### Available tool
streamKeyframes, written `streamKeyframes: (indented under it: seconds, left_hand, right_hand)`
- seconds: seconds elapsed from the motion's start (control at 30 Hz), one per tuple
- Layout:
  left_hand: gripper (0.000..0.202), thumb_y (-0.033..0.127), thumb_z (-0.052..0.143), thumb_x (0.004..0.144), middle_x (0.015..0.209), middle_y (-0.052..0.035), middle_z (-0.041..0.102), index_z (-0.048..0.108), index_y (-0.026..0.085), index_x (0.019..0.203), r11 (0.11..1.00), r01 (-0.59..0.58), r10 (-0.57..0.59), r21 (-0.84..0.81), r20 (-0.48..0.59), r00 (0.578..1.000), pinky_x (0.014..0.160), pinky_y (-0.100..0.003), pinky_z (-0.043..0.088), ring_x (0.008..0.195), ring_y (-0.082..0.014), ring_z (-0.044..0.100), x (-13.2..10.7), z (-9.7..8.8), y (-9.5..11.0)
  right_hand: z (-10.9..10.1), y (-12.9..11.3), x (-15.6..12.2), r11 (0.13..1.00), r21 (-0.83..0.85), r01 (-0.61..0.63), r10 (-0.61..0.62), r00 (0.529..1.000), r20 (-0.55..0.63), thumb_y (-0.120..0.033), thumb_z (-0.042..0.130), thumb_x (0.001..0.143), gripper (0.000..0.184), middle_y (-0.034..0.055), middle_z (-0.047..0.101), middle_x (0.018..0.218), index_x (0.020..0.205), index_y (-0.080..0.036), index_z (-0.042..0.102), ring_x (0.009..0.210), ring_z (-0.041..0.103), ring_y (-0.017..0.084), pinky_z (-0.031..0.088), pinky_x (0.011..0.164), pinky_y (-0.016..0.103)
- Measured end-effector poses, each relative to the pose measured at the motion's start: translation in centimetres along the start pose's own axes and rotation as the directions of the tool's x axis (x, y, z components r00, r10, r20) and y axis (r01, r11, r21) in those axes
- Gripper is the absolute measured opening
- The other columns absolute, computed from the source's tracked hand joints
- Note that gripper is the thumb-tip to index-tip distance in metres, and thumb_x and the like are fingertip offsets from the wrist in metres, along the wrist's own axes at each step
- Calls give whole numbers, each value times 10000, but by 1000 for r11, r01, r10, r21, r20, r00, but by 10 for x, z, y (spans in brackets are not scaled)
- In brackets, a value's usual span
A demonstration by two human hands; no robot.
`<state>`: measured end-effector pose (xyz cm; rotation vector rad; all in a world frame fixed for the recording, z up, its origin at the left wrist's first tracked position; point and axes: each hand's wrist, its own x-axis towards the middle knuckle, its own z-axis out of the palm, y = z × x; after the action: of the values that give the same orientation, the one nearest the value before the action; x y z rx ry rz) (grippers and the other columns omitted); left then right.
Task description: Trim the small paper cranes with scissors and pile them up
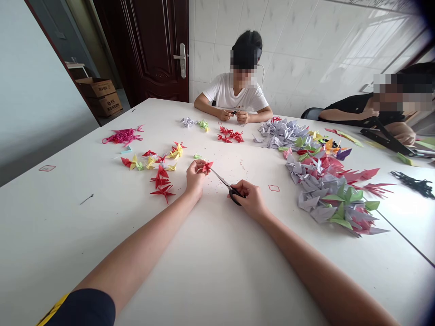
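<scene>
The left hand (195,177), nearly closed, pinches a red folded paper (207,167), and the right hand (250,198) curls around black-handled scissors (223,180).

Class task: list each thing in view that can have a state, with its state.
Left hand: pinching the red paper piece
Red paper piece: folded
Right hand: holding the scissors
Scissors: blades apparently nearly closed
Paper heap: folded pieces, piled
Pink cords: bunched
Black cords: bundled
Cardboard boxes: stacked
Door: unclear whether open
</scene>
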<state>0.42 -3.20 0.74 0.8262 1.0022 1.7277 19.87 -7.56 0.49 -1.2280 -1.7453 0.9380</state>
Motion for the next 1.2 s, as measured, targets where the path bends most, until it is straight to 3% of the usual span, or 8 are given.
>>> streamKeyframes:
  seconds: [0.33, 0.53, 0.63, 0.73, 0.97, 1.2]
  left_hand:
    - [146, 94, 623, 703, 820, -34, 655, 613, 163, 831, 998, -20, 21, 55, -16, 1000, 717, -263, 469, 713, -110, 596, 0, 1, -1]
    - [147, 57, 619, 702, 796, -37, 658, 620, 156, 811, 997, -1, 2, 71, -20, 1000, 717, -270, 471, 679, -110, 589, -2, 2, 2]
    - [168, 33, 616, 690, 803, -41, 662, 636, 152, 808, 997, 5, -4, 76, -18, 1000, 719, -269, 462, 683, -110, 586, -3, 3, 3]
    - [178, 30, 606, 692, 845, -53, 673, 646, 150, 817, 998, 15, -13, 54, -28, 1000, 741, -270, 462, 718, -111, 592, -2, 1, 2]
    - [181, 55, 596, 688, 884, -50, 668, 636, 161, 829, 999, 14, -15, 47, 12, 1000, 732, -260, 452, 722, -100, 577, -1, -2, 0]
    - [291, -7, 526, 585, 814, -8, 610, 610, 165, 804, 993, 91, -93, -71, -33, 995, 689, -227, 412, 679, -77, 540, 0, -2, 6]
  right_hand:
    - [3, 1, -2, 961, -263, 90, -123, 986, -113, -243, 612, 703, 134, -14, 661, 663, 828, -235, 658, 576, 486, 139, 392, 569, 262]
    - [6, 3, -3, 913, -386, 134, -201, 970, -139, -273, 598, 727, 124, 16, 658, 712, 825, -242, 667, 613, 536, 163, 400, 587, 281]
    - [4, 3, -4, 907, -408, 105, -214, 949, -232, -284, 590, 748, 150, 27, 662, 727, 867, -242, 672, 624, 540, 172, 411, 606, 292]
    - [2, 3, -2, 912, -403, 71, -208, 929, -306, -296, 607, 746, 141, 24, 645, 714, 862, -238, 665, 616, 523, 167, 405, 599, 290]
    - [-1, -4, 0, 969, -244, 42, -118, 945, -305, -373, 703, 733, 223, -5, 614, 715, 896, -242, 627, 575, 454, 139, 374, 555, 275]
    - [-4, -5, 2, 993, -116, 34, -57, 979, -196, -307, 692, 702, 188, 5, 655, 677, 863, -223, 642, 591, 492, 144, 409, 577, 278]
